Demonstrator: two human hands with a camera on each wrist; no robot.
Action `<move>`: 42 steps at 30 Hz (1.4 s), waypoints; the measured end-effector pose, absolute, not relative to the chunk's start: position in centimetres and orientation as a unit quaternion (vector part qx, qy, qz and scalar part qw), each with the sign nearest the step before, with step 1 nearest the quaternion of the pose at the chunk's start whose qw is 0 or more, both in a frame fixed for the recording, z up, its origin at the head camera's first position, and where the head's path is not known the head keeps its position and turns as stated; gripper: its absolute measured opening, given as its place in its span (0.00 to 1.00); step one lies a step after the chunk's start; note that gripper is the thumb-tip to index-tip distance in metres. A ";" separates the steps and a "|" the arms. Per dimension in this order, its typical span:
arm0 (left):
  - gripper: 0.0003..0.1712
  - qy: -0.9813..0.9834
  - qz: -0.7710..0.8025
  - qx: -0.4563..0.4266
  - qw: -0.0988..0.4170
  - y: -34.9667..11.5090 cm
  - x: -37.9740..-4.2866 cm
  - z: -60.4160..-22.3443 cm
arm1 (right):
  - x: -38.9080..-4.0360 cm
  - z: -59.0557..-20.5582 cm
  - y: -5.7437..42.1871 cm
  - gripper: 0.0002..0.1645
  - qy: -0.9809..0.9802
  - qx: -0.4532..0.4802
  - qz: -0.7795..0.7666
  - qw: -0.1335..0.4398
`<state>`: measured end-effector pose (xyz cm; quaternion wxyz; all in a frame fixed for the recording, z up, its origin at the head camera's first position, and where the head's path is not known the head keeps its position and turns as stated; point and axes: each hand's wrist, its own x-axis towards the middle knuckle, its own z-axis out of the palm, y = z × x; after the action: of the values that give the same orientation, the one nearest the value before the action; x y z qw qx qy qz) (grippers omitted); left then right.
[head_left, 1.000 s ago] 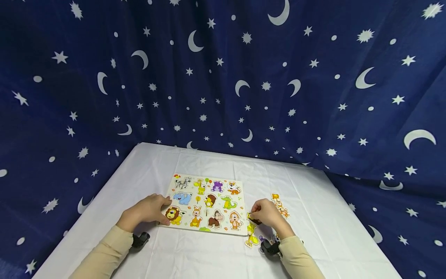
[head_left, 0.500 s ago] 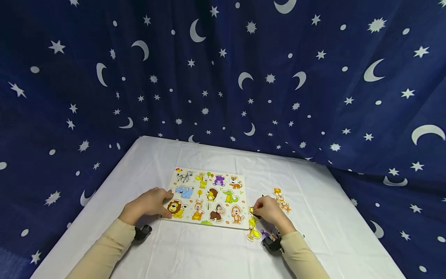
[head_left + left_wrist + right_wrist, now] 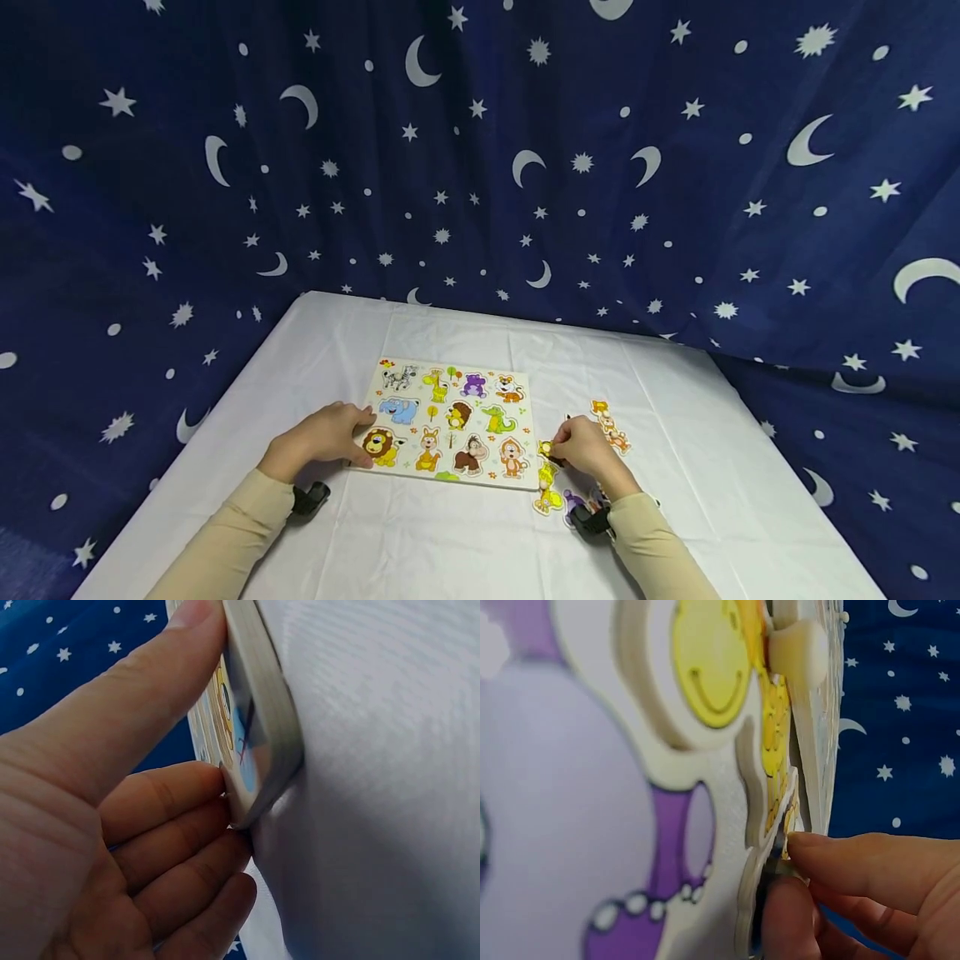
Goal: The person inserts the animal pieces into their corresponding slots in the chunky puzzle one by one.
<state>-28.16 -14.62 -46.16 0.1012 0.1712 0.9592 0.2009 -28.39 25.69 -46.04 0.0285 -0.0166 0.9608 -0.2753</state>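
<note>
A wooden animal puzzle board (image 3: 480, 479) lies on the white table, printed with a lion, a zebra, an elephant and several other animals. My left hand (image 3: 327, 433) holds its near left corner, the thumb (image 3: 150, 694) along the edge and the fingers bent against the side. Just off the board's right edge, my right hand (image 3: 585, 447) pinches a small yellow and brown puzzle piece (image 3: 545, 449) between thumb and index finger; the hand hides much of it. A yellow giraffe piece (image 3: 548, 490) lies right below that piece. Close to the right wrist camera is a purple piece (image 3: 675, 840).
Orange animal pieces (image 3: 613, 433) lie in a row right of the right hand. More pieces, one purple (image 3: 573, 502), lie partly hidden under the right wrist and its black camera (image 3: 592, 522). A dark blue curtain (image 3: 480, 167) with moons and stars surrounds the table.
The head view has shifted slightly, so the table sits higher in it. The right hand stays at the yellow and brown piece with small finger movement; the left hand keeps its place on the board.
</note>
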 end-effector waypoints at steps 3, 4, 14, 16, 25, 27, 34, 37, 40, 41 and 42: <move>0.44 0.960 0.200 0.168 0.102 -14.6 -28.1 -46.2 | -28.3 -45.9 25.7 0.07 0.959 -0.017 -0.282 0.023; 0.44 0.960 0.199 0.167 0.102 -14.6 -28.1 -46.2 | -28.3 -45.9 25.7 0.07 0.959 -0.017 -0.282 0.020; 0.43 0.959 0.208 0.166 0.098 -14.6 -28.0 -46.3 | -28.2 -45.7 25.9 0.06 0.956 -0.015 -0.294 0.011; 0.43 0.959 0.207 0.167 0.098 -14.5 -27.9 -46.2 | -28.2 -45.7 26.0 0.06 0.956 -0.019 -0.292 0.005; 0.43 0.961 0.200 0.163 0.101 -14.4 -27.8 -46.2 | -28.5 -45.4 26.3 0.05 0.961 -0.036 -0.273 -0.007; 0.43 0.961 0.199 0.162 0.101 -14.4 -27.8 -46.2 | -28.5 -45.3 26.3 0.04 0.962 -0.039 -0.270 -0.008; 0.43 0.960 0.202 0.165 0.102 -14.4 -27.8 -46.1 | -28.4 -45.4 26.2 0.04 0.958 -0.024 -0.284 0.007; 0.43 0.960 0.199 0.164 0.105 -14.4 -27.7 -46.1 | -28.5 -45.5 26.2 0.04 0.957 -0.023 -0.289 0.007; 0.43 0.961 0.194 0.168 0.103 -14.4 -27.8 -46.1 | -28.6 -45.4 26.0 0.05 0.956 -0.026 -0.294 0.007; 0.43 0.961 0.194 0.165 0.104 -14.4 -27.8 -46.1 | -28.6 -45.3 26.0 0.05 0.954 -0.027 -0.297 0.007; 0.43 0.962 0.194 0.164 0.102 -14.4 -27.8 -46.1 | -28.6 -45.3 25.9 0.05 0.953 -0.027 -0.300 0.008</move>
<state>-27.82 -14.37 -46.14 0.1023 0.1643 0.9617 0.1943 -28.64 25.91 -45.25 0.0082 -0.0275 0.9535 -0.3002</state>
